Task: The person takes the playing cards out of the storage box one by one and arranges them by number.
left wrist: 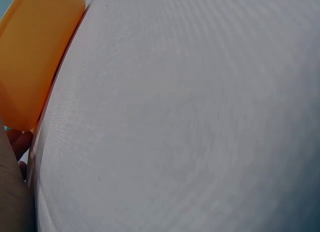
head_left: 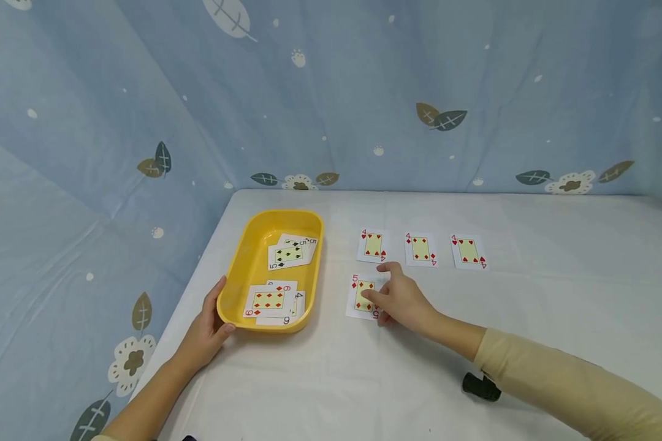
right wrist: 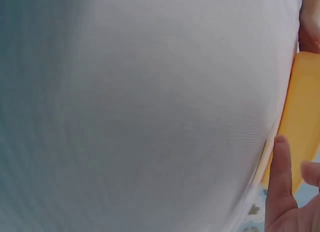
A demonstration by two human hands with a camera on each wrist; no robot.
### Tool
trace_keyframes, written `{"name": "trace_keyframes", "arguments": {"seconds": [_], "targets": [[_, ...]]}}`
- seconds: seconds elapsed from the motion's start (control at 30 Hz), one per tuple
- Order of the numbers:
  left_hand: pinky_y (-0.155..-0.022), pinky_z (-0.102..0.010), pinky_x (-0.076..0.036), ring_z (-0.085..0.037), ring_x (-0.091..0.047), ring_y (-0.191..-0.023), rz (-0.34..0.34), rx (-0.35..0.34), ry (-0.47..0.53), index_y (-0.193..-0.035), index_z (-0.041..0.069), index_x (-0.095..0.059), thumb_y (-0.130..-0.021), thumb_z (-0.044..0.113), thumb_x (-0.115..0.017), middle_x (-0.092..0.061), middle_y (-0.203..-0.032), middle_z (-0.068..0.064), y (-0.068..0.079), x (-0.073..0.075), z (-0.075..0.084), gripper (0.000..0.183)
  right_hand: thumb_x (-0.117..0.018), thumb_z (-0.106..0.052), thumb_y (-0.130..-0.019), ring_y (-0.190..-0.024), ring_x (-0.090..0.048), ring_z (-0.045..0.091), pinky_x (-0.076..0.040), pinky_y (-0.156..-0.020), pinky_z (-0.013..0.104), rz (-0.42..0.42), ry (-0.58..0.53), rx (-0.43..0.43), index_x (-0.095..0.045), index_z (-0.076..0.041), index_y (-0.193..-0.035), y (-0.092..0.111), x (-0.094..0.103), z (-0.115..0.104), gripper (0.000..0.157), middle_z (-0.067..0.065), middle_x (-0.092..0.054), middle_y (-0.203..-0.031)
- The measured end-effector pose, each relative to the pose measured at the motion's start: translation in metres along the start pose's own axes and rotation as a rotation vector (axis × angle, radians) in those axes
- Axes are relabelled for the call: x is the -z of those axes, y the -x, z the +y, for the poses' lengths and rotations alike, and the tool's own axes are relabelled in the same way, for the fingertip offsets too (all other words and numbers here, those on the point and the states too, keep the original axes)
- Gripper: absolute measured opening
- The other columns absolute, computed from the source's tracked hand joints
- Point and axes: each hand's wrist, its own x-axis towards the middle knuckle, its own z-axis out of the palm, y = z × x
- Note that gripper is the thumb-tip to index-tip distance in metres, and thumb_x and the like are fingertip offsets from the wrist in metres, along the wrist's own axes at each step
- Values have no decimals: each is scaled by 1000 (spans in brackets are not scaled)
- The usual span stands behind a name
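My left hand [head_left: 205, 334] holds the near left corner of a yellow tray [head_left: 319, 245], fingers along its left side and thumb at the front. In the left wrist view, fingertips [left wrist: 22, 142] show low against the tray's wall. My right hand [head_left: 405, 300] is over a five of diamonds card [head_left: 358, 294] on the table, thumb and index finger spread apart. Its thumb overlaps the card's middle, and its lower fingers are at the card's right edge. The right wrist view shows a finger [right wrist: 281, 167] extended, with nothing pinched.
Behind the five lie a four of hearts [head_left: 372, 245], a four of diamonds [head_left: 421, 249] and another red four [head_left: 469, 251]. The tray holds a five of spades [head_left: 289, 254] and a six of diamonds [head_left: 267, 300] over other cards. A black object [head_left: 480, 387] is beneath the right forearm.
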Motion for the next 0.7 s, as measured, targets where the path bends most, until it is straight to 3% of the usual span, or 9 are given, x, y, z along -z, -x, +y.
{"name": "trace_keyframes", "arguments": {"seconds": [0.13,0.37,0.53,0.7], "targets": [[-97,-5,-30,9,-30,-130,1,-3,6,-152,13,-11,-91,22,-62,-19,-155,-19,0,0,0,80,-70,-26,-85,-56,-63,18,-49,-60,28,21,-17,107,-37,-6,-133,1,3,-8,62,7,-68,-77],[-98,-5,-30,9,-30,-130,0,-1,10,-152,14,-11,-91,24,-63,-19,-155,-19,0,2,0,81,-76,-27,-81,-66,-66,25,-53,-60,29,81,-119,256,-48,-10,-127,-7,-3,-34,57,5,-69,-82],[-97,-6,-31,8,-32,-130,-7,-4,20,-153,14,-11,-91,24,-63,-19,-155,-19,0,2,0,81,-76,-22,-80,-71,-62,18,-52,-64,25,111,-133,378,-56,-9,-118,-25,-20,-53,45,2,-67,-80],[-97,-6,-32,8,-32,-129,-10,-4,22,-152,14,-11,-91,24,-62,-19,-155,-19,0,1,-1,80,-73,-16,-83,-77,-60,14,-52,-69,23,61,-98,501,-59,-6,-114,-51,-35,-75,35,2,-67,-85]]}}
